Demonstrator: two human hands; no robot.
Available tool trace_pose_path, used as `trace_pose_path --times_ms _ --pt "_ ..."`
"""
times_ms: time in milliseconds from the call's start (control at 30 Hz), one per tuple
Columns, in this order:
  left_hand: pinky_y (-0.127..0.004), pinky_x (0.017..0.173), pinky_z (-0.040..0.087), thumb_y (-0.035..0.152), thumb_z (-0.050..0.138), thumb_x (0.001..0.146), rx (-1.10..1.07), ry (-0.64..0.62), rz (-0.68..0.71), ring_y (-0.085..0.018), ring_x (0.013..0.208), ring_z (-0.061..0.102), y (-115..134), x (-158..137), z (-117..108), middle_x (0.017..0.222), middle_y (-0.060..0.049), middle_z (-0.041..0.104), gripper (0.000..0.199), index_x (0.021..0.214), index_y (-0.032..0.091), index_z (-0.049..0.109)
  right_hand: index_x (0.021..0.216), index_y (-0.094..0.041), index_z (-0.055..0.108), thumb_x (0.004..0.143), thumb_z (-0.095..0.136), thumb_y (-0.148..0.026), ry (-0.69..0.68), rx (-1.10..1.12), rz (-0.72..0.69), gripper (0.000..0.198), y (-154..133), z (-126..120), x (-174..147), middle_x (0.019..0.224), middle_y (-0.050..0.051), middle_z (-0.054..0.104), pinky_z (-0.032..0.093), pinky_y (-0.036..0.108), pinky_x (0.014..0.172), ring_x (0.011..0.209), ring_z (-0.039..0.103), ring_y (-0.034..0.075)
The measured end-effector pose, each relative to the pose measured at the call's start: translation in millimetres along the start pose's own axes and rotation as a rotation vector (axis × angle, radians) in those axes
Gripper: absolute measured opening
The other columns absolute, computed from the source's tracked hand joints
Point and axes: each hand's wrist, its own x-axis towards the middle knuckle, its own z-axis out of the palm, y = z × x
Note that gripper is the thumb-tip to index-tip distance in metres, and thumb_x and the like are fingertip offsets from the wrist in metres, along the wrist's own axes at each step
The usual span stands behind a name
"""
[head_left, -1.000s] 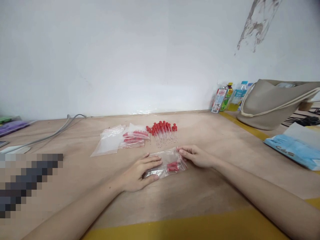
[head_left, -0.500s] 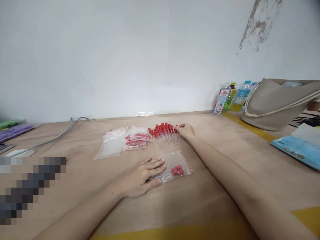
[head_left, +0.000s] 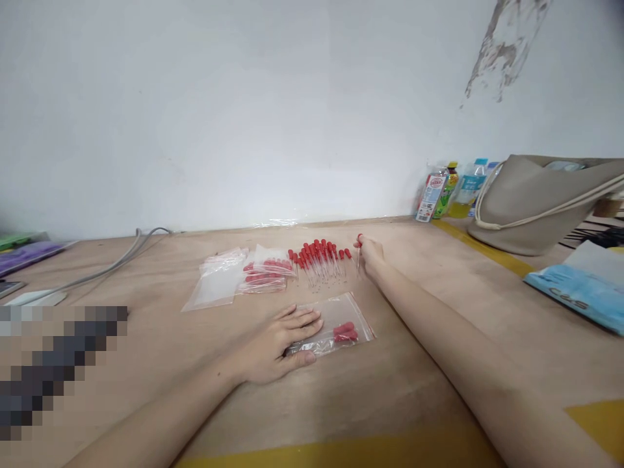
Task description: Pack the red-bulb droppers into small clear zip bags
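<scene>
Right hand (head_left: 372,252) has shifted a touch rightward in the last half second, off the end of the dropper row (head_left: 319,250). Sits right of center frame, fingertips pinching a red-bulbed dropper (head_left: 360,238): bulb up, thin stem down, roughly upright. Can't tell if it's one or two, fingers cover part of it. Left hand (head_left: 270,346) hasn't budged: palm down, fingers spread, pressing a clear zip bag (head_left: 336,311) onto the surface (head_left: 341,396) just below center. Red bulbs (head_left: 346,336) show inside, toward the right end; anything under my fingers is hidden.

Step, my read: picking from the row, bag part-loaded. Next move calls for bringing the pick straight down the frame to the bag's right edge with the red zip line (head_left: 361,316), probably stem first, since the bulbs inside sit at that end. Bag lies flat, can't see whether its mouth is parted; may need an edge lifted first. Loaded bags (head_left: 266,281) sit just left of the row, flat bags (head_left: 214,283) left of those.
</scene>
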Motion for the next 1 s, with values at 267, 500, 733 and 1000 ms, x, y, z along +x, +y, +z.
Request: trace_pose_path --times_ms 267,500,733,1000 --pt "-0.043 0.109 0.014 0.047 0.039 0.090 0.014 0.025 -0.008 -0.019 0.131 0.024 -2.1 1.0 1.3 0.142 -0.001 0.027 0.052 0.137 0.029 0.027 0.089 -0.021 0.049 0.064 0.061 -0.042 -0.121 0.246 0.001 0.035 4.8 -68.8 -66.5 0.061 -0.004 0.055 0.032 0.020 0.044 0.048 0.048 0.009" --pt "-0.044 0.109 0.016 0.045 0.041 0.089 0.006 0.059 0.003 -0.021 0.130 0.027 -1.5 0.4 1.8 0.141 0.000 0.031 0.052 0.137 0.029 0.026 0.093 -0.023 0.041 0.067 0.058 -0.048 -0.159 0.132 -0.070 0.040 0.2 -87.2 -106.6 0.073 -0.001 0.058 0.043 0.024 0.055 0.060 0.057 0.012" --pt "-0.043 0.107 0.023 0.048 0.041 0.088 0.001 0.047 -0.103 -0.025 0.133 0.017 3.8 -3.4 0.2 0.146 0.000 0.016 0.060 0.140 0.030 0.016 0.082 -0.021 0.045 0.065 0.062 -0.049 -0.455 0.028 -0.027 0.037 -6.8 -81.2 -123.7 0.078 0.002 0.064 0.046 0.027 0.069 0.072 0.060 0.014" --pt "-0.045 0.106 0.023 0.048 0.041 0.089 0.015 0.034 -0.103 -0.027 0.133 0.017 3.7 -3.7 -0.7 0.146 -0.001 0.019 0.060 0.140 0.030 0.017 0.073 -0.016 0.063 0.061 0.068 -0.042 -0.722 -0.246 -0.153 0.029 -9.9 -86.3 -124.0 0.061 -0.001 0.060 0.040 0.023 0.054 0.054 0.049 0.010"
